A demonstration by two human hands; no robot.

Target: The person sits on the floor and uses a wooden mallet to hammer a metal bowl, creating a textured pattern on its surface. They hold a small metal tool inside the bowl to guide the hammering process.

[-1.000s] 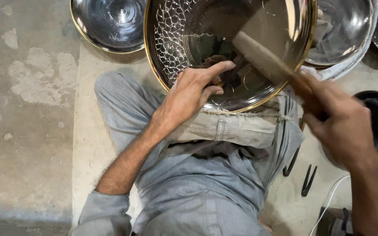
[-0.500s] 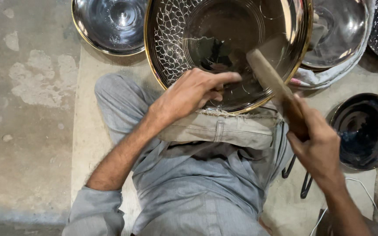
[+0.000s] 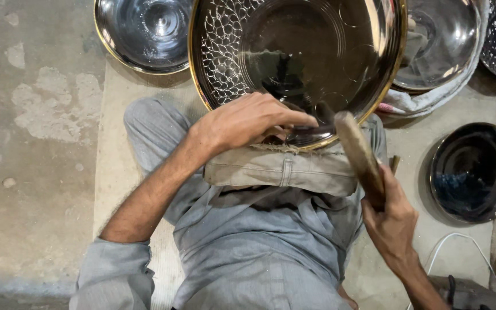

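View from above, looking down at a person seated on the floor in grey clothes. A large round metal bowl w/ gold rim and an engraved net pattern on part of its inner wall (image 3: 294, 51) leans on a folded beige cloth pad (image 3: 282, 169) across the lap. Left hand (image 3: 248, 117) rests inside the bowl's lower edge, fingers curled and pinched tog. as if around something small; can't tell what, it's hidden. Right hand (image 3: 391, 221) is clenched around the handle of a wooden mallet (image 3: 360, 152), whose head points up toward the bowl rim, just beside it, approx. touching.

Other pieces nearby: a smaller shiny metal bowl w/ gold rim (image 3: 142, 31) at top left, a plain silvery bowl (image 3: 440, 40) at top right sitting on a pale cloth, and a dark round bowl (image 3: 475, 172) on the floor at right. A white cable (image 3: 466, 238) runs along the floor near the right wrist. Floor is worn, patchy concrete (image 3: 30, 143).
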